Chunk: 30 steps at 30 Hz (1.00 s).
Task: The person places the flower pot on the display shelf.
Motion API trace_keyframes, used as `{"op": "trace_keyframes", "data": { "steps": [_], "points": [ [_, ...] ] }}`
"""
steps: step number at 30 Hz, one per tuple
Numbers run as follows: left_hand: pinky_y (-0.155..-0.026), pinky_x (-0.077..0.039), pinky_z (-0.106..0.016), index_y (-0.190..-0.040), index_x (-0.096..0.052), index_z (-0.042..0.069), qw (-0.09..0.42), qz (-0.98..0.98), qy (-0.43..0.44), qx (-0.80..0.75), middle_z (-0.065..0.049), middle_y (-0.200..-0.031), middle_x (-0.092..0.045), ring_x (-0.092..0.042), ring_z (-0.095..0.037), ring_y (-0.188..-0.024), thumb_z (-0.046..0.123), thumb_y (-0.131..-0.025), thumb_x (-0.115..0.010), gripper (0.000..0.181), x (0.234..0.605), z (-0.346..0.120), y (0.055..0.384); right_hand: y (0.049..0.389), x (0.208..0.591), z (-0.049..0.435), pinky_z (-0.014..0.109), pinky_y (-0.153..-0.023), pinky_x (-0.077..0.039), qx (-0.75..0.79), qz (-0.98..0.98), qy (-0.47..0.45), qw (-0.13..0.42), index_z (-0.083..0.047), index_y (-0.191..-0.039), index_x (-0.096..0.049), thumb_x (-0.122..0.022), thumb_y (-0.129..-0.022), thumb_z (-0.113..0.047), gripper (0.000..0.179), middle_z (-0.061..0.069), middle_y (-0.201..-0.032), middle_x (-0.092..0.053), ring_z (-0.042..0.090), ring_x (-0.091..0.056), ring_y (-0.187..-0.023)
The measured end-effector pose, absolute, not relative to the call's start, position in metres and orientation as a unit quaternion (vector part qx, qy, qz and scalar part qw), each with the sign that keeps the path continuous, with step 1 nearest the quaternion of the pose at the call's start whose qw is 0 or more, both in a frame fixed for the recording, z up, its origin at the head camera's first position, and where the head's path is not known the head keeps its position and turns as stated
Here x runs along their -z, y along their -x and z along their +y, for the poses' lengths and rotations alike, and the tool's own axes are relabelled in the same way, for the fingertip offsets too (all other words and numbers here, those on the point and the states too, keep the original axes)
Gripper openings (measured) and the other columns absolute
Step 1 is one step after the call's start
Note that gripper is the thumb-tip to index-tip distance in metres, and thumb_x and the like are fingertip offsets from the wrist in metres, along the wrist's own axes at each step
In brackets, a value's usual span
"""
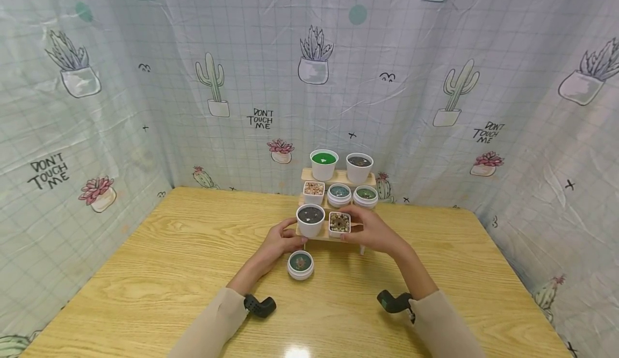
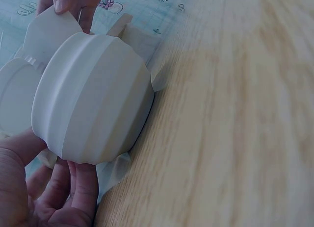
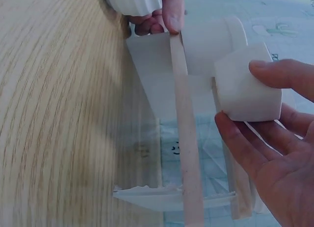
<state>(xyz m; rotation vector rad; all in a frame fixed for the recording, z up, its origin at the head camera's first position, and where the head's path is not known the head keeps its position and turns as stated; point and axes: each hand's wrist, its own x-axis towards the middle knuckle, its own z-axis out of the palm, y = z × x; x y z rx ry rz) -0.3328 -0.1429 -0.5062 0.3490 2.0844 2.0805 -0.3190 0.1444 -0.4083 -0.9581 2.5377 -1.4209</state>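
A small square white pot [image 1: 339,224] with pebbles in it is pinched between the thumb and fingers of my right hand [image 1: 374,230]. It is at the lowest step of a tiered wooden stand [image 3: 186,138]; whether it touches the step I cannot tell. My left hand [image 1: 282,241] holds the left end of that step, its thumb on the wooden edge in the right wrist view. Beside the square pot stands a round white pot [image 1: 310,228] with dark filling. A ribbed round white pot [image 2: 98,99] sits on the table just in front of my left hand.
On the middle step are a square pot with pale pebbles [image 1: 314,192] and two low round pots [image 1: 339,195]. The top step carries a green-filled pot [image 1: 324,165] and a dark-filled pot [image 1: 359,168]. A printed curtain [image 1: 309,105] hangs behind the wooden table [image 1: 203,250].
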Motion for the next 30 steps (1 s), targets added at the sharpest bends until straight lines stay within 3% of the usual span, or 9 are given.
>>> {"op": "trace_keyframes", "data": {
  "steps": [10, 17, 25, 30],
  "points": [
    [-0.081, -0.060, -0.027, -0.157, -0.037, 0.006, 0.087, 0.700, -0.110, -0.700, -0.002, -0.092, -0.070, -0.070, -0.012, -0.087, 0.012, -0.091, -0.077, 0.077, 0.508, -0.142, 0.333, 0.323, 0.416, 0.144, 0.056, -0.103, -0.052, 0.481, 0.826, 0.291, 0.035, 0.001, -0.138, -0.058, -0.078, -0.087, 0.000, 0.054, 0.022, -0.130, -0.064, 0.039, -0.064, -0.118],
    [-0.080, -0.059, -0.026, -0.157, -0.036, 0.006, 0.092, 0.698, -0.111, -0.702, -0.001, -0.092, -0.070, -0.069, -0.011, -0.086, 0.010, -0.092, -0.076, 0.077, 0.506, -0.142, 0.332, 0.325, 0.422, 0.142, 0.047, -0.100, -0.057, 0.476, 0.828, 0.294, 0.030, 0.002, -0.135, -0.059, -0.077, -0.087, 0.001, 0.051, 0.023, -0.128, -0.064, 0.036, -0.066, -0.117],
    [-0.082, -0.060, -0.026, -0.158, -0.035, 0.004, 0.094, 0.697, -0.118, -0.701, 0.000, -0.092, -0.069, -0.069, -0.010, -0.088, 0.010, -0.092, -0.075, 0.077, 0.504, -0.143, 0.332, 0.327, 0.426, 0.141, 0.055, -0.107, -0.051, 0.489, 0.826, 0.278, 0.028, 0.003, -0.135, -0.055, -0.077, -0.088, 0.001, 0.052, 0.025, -0.135, -0.060, 0.044, -0.060, -0.128],
    [-0.082, -0.060, -0.026, -0.157, -0.035, 0.004, 0.095, 0.695, -0.120, -0.702, 0.001, -0.092, -0.070, -0.069, -0.010, -0.088, 0.010, -0.092, -0.075, 0.077, 0.504, -0.143, 0.331, 0.327, 0.428, 0.139, 0.053, -0.106, -0.053, 0.504, 0.823, 0.262, 0.028, 0.005, -0.134, -0.051, -0.076, -0.088, 0.002, 0.053, 0.027, -0.135, -0.059, 0.045, -0.060, -0.128]
  ]
}}
